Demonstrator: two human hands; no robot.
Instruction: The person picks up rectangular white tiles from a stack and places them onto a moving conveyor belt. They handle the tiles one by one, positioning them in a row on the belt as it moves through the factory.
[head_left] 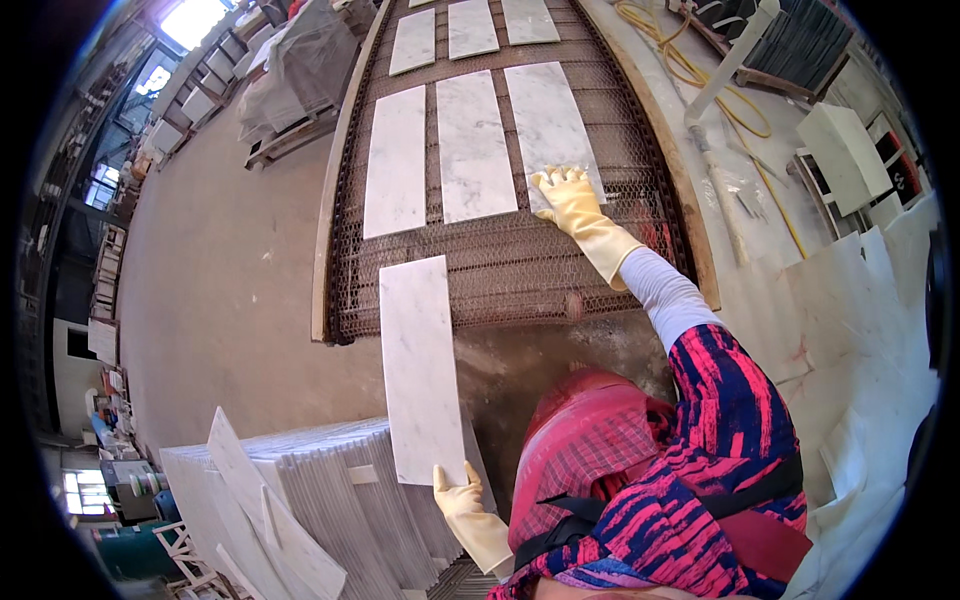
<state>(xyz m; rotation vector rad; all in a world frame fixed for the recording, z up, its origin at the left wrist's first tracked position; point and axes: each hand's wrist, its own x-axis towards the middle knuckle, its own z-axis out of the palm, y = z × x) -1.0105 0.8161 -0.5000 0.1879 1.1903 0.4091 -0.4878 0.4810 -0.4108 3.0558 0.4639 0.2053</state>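
Observation:
My left hand (468, 508), in a cream rubber glove, grips the lower end of a white marble tile (420, 370). That long tile stands tilted, with its far end by the near end of a mesh conveyor (490, 290). My right hand (575, 205), gloved alike, rests on the near end of another grey-veined marble tile (545, 110) on the belt, fingers a little apart. Left of it, two more marble tiles lie side by side: a middle tile (475, 150) and a left tile (396, 165). The underside of my right hand is hidden.
Below left stands a dense row of upright tiles (340, 490), with loose slabs (270, 510) leaning on it. A wooden rail (655, 110) edges the conveyor. Beyond it on the right lies a yellow hose (745, 120). A plastic-wrapped pallet load (300, 80) stands at far left.

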